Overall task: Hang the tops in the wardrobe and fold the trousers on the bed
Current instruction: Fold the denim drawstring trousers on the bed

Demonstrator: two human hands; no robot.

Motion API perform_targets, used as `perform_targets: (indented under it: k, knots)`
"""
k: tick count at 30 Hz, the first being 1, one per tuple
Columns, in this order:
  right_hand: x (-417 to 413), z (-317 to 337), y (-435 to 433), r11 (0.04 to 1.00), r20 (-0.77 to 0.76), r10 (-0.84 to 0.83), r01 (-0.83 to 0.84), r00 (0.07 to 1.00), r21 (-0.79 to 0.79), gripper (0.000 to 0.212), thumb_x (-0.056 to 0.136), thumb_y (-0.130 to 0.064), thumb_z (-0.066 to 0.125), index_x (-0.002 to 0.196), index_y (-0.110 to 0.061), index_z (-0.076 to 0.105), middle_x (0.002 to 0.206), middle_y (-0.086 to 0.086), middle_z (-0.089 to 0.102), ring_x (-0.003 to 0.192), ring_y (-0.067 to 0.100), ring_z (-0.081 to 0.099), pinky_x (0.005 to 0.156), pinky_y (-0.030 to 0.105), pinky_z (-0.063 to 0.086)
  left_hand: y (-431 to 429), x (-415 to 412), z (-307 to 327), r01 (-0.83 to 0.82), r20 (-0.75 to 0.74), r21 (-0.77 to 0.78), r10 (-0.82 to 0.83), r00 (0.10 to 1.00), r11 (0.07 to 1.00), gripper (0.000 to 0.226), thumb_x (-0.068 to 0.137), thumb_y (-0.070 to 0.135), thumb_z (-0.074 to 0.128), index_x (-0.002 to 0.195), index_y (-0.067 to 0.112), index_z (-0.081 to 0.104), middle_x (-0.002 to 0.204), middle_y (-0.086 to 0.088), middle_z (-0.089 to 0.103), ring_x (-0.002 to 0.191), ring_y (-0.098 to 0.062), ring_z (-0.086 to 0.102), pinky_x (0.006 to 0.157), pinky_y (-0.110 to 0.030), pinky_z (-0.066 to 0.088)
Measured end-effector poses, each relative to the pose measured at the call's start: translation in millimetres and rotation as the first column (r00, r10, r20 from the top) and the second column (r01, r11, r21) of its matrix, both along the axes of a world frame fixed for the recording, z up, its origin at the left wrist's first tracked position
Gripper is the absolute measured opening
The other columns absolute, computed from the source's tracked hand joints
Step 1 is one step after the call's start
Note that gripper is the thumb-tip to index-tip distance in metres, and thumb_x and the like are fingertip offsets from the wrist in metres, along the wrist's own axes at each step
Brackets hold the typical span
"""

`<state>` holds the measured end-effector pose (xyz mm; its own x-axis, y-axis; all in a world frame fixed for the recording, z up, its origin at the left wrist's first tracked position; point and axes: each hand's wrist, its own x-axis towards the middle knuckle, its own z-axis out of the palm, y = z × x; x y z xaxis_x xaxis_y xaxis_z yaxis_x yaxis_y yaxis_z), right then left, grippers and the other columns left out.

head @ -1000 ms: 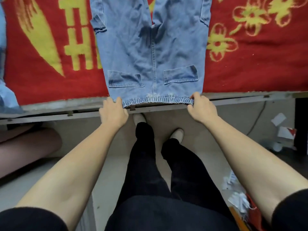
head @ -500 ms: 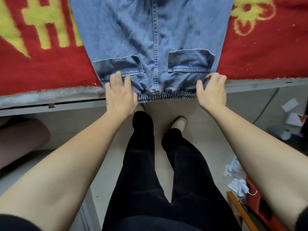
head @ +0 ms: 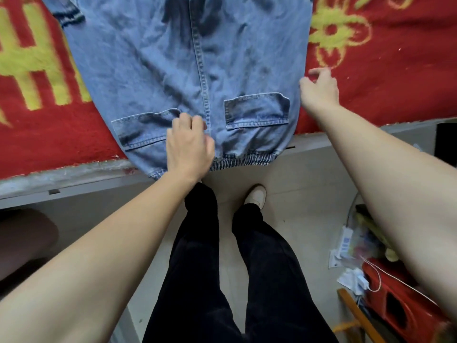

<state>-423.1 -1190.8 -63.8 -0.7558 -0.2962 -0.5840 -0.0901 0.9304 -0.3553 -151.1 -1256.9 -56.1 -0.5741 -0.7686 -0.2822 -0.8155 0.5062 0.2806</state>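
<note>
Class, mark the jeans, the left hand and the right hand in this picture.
jeans [head: 153,70]: head view, bare denim left of the centre seam.
left hand [head: 189,147]: head view, back of the hand.
right hand [head: 320,90]: head view, back of the hand.

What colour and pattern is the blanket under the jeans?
The blanket is red with yellow motifs, including a flower outline; the head view shows it best.

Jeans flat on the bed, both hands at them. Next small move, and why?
Probably the right hand pinches the near side edge of the jeans and folds it left over the centre seam. The jeans lie flat, unfolded, on the red blanket; the left hand rests beside that seam as an anchor.
</note>
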Motion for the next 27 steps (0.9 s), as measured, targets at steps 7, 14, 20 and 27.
perform_targets:
  k: [7, 14, 20, 27]
  knots:
    - [-28, -8, -33, 0.992, 0.15, -0.041, 0.058, 0.988, -0.112, 0.018, 0.088, -0.037, 0.05, 0.084, -0.025, 0.064, 0.097, -0.005, 0.068, 0.091, 0.015, 0.062, 0.097, 0.041, 0.053, 48, -98, -12, 0.232, -0.092, 0.261, -0.215, 0.972, 0.937, 0.036, 0.095, 0.044, 0.048, 0.112, 0.013, 0.06, 0.115, -0.009, 0.053, 0.107, -0.03, 0.046, 0.085, -0.047, 0.044]
    - [-35, -20, -34, 0.964, 0.247, -0.075, 0.133, 0.966, -0.229, 0.019, 0.092, -0.021, 0.055, 0.077, -0.022, 0.066, 0.087, -0.011, 0.072, 0.075, 0.002, 0.067, 0.074, 0.024, 0.057, 61, -161, -31, -0.087, 0.26, 0.26, 0.017, 0.965, 0.962, 0.085, 0.068, 0.077, 0.063, 0.124, 0.014, 0.059, 0.125, -0.004, 0.047, 0.12, -0.026, 0.038, 0.09, -0.048, 0.038]
    - [-40, 0, -42, 0.952, 0.292, -0.063, 0.145, 0.954, -0.269, 0.019, 0.096, -0.012, 0.05, 0.084, -0.022, 0.061, 0.088, -0.005, 0.064, 0.068, 0.007, 0.056, 0.059, 0.022, 0.044, 45, -142, -21, -0.189, 0.059, 0.436, 0.181, 0.982, 0.88, 0.032, 0.073, 0.045, 0.068, 0.093, 0.021, 0.071, 0.105, 0.0, 0.062, 0.108, -0.023, 0.052, 0.079, -0.035, 0.046]
    - [20, 48, -120, 0.896, 0.376, 0.023, 0.147, 0.927, -0.418, 0.024, 0.086, -0.002, 0.045, 0.088, -0.02, 0.06, 0.064, -0.008, 0.054, 0.039, 0.001, 0.039, 0.038, 0.017, 0.03, -17, -44, 24, -0.315, -0.137, 0.799, 0.665, 0.734, 0.512, 0.021, 0.072, 0.025, 0.075, 0.061, 0.01, 0.066, 0.052, 0.005, 0.048, 0.057, -0.012, 0.047, 0.072, -0.042, 0.06]
